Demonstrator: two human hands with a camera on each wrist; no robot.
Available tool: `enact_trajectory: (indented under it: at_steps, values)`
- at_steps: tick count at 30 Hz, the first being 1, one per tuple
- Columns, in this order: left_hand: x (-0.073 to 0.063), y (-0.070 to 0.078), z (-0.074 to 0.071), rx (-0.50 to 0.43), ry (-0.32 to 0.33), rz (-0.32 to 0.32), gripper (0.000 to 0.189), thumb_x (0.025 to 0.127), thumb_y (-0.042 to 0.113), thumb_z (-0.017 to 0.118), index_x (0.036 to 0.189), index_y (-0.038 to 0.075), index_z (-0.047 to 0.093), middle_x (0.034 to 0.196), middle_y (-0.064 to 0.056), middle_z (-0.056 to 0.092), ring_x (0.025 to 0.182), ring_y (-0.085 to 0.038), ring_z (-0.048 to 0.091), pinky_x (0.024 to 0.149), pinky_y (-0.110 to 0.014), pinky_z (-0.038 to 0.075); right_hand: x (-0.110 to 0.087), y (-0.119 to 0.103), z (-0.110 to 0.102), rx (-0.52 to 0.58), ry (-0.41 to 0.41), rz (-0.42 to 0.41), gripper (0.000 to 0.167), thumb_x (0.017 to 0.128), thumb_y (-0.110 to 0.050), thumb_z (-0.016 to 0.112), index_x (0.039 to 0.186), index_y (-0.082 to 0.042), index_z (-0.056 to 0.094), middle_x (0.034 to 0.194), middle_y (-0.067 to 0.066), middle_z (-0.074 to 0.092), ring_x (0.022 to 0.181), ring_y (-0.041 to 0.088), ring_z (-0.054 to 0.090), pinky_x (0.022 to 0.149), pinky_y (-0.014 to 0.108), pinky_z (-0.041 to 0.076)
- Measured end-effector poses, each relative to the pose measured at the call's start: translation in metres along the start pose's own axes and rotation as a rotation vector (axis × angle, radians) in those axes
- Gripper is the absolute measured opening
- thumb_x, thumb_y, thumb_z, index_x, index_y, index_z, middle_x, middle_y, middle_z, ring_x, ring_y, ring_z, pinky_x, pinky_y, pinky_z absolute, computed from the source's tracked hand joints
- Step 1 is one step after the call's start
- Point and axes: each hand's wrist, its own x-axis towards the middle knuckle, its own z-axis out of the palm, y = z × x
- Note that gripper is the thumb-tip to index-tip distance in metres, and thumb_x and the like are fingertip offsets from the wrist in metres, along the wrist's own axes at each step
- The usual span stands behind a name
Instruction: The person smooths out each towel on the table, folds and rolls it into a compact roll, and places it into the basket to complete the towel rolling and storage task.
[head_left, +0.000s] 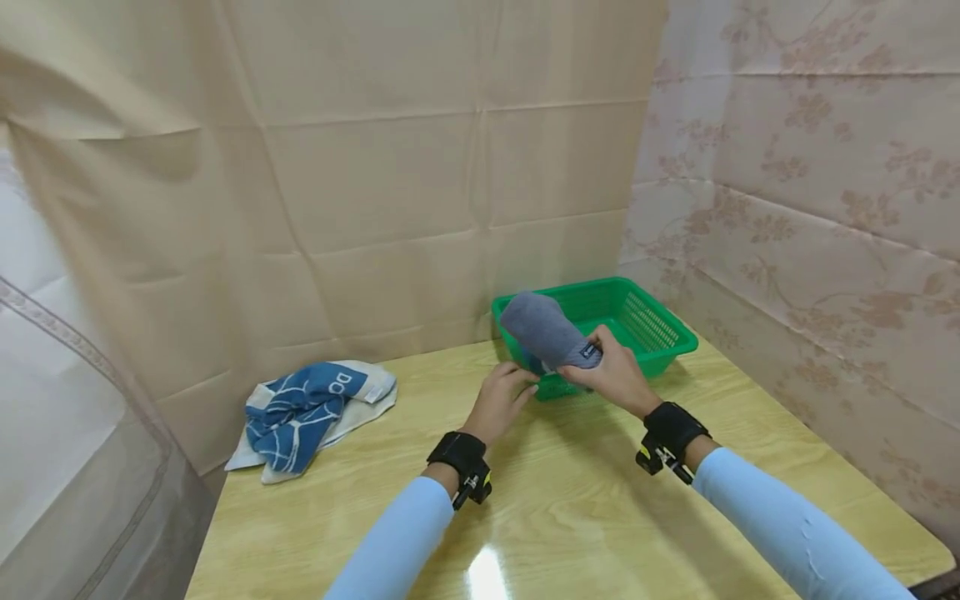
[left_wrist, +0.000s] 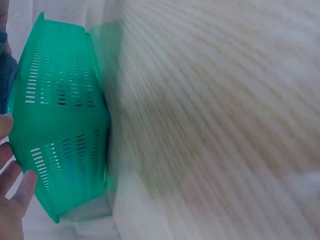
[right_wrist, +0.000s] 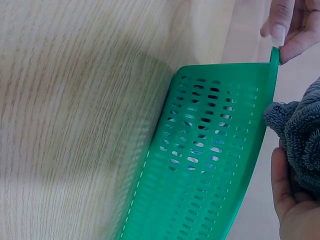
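My right hand [head_left: 619, 377] grips one end of a rolled grey towel [head_left: 542, 325] with a small dark label near the fingers. The roll slants over the near left part of a green plastic basket [head_left: 660, 360]. In the right wrist view, the coiled end of the grey towel [right_wrist: 305, 140] shows beside the basket's rim [right_wrist: 271, 85]. My left hand [head_left: 501, 402] pinches the rim at the basket's near left corner. Something blue and white [right_wrist: 192, 150] shows through the slots of the basket wall, mostly hidden.
A crumpled blue and white towel [head_left: 315, 412] with lettering lies at the table's left back. The light wood table [head_left: 585, 517] runs back to a beige curtain [head_left: 375, 167]. A floral cloth [head_left: 825, 208] hangs on the right.
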Motion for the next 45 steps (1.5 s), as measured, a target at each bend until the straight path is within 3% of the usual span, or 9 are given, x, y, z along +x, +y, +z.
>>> enact_trajectory:
  at_steps: [5, 12, 18, 22, 28, 37, 45]
  values:
    - [0.001, 0.001, -0.003, 0.053, -0.027, 0.026, 0.022, 0.095, 0.007, 0.075, 0.116, 0.012, 0.076, 0.110, -0.003, 0.063, 0.102, -0.019, 0.060, 0.087, -0.029, 0.052, 0.003, 0.001, 0.000, -0.007, -0.003, 0.014, 0.056, 0.089, -0.043, 0.081, 0.119, -0.011, 0.047, 0.105, 0.017, 0.061, 0.077, 0.024, 0.065, 0.063, 0.039, 0.053]
    - [0.002, 0.000, -0.007, 0.063, -0.074, 0.050, 0.026, 0.096, 0.005, 0.073, 0.122, 0.010, 0.074, 0.124, -0.010, 0.064, 0.122, -0.026, 0.058, 0.104, -0.035, 0.049, 0.008, 0.000, -0.001, 0.001, -0.007, 0.030, 0.056, 0.090, -0.042, 0.081, 0.119, -0.009, 0.046, 0.105, 0.019, 0.060, 0.074, 0.025, 0.066, 0.061, 0.040, 0.054]
    - [0.000, -0.002, -0.007, 0.092, -0.110, 0.065, 0.031, 0.097, 0.001, 0.070, 0.126, 0.010, 0.072, 0.128, -0.011, 0.062, 0.131, -0.028, 0.054, 0.109, -0.032, 0.044, 0.011, 0.003, -0.004, -0.027, -0.001, 0.044, 0.059, 0.089, -0.042, 0.081, 0.120, -0.007, 0.045, 0.105, 0.021, 0.061, 0.072, 0.024, 0.066, 0.059, 0.038, 0.054]
    - [0.000, -0.002, -0.008, 0.100, -0.120, 0.086, 0.034, 0.096, -0.003, 0.069, 0.128, 0.010, 0.071, 0.125, -0.009, 0.061, 0.128, -0.026, 0.055, 0.108, -0.029, 0.045, 0.014, 0.006, -0.007, -0.051, 0.013, 0.048, 0.059, 0.088, -0.041, 0.082, 0.119, -0.007, 0.045, 0.103, 0.021, 0.062, 0.069, 0.024, 0.065, 0.058, 0.038, 0.053]
    - [0.000, -0.003, -0.010, 0.123, -0.137, 0.098, 0.036, 0.097, 0.004, 0.071, 0.132, 0.009, 0.068, 0.123, -0.007, 0.059, 0.122, -0.024, 0.056, 0.102, -0.030, 0.048, 0.019, 0.015, -0.011, -0.069, 0.026, 0.067, 0.062, 0.088, -0.043, 0.081, 0.122, -0.006, 0.044, 0.100, 0.021, 0.063, 0.067, 0.024, 0.066, 0.059, 0.038, 0.053]
    - [-0.003, 0.000, -0.010, 0.112, -0.123, 0.105, 0.033, 0.099, 0.009, 0.071, 0.131, 0.008, 0.068, 0.119, -0.006, 0.058, 0.111, -0.020, 0.055, 0.092, -0.027, 0.050, 0.023, 0.029, -0.021, -0.115, 0.086, 0.125, 0.067, 0.088, -0.048, 0.080, 0.124, -0.003, 0.044, 0.099, 0.021, 0.061, 0.075, 0.029, 0.064, 0.061, 0.037, 0.050]
    - [-0.002, 0.000, -0.011, 0.104, -0.119, 0.119, 0.034, 0.098, 0.009, 0.071, 0.132, 0.006, 0.068, 0.120, -0.008, 0.059, 0.111, -0.021, 0.055, 0.093, -0.029, 0.050, 0.028, 0.034, -0.028, -0.136, 0.101, 0.155, 0.070, 0.090, -0.046, 0.078, 0.128, 0.001, 0.044, 0.105, 0.022, 0.056, 0.084, 0.035, 0.059, 0.064, 0.038, 0.048]
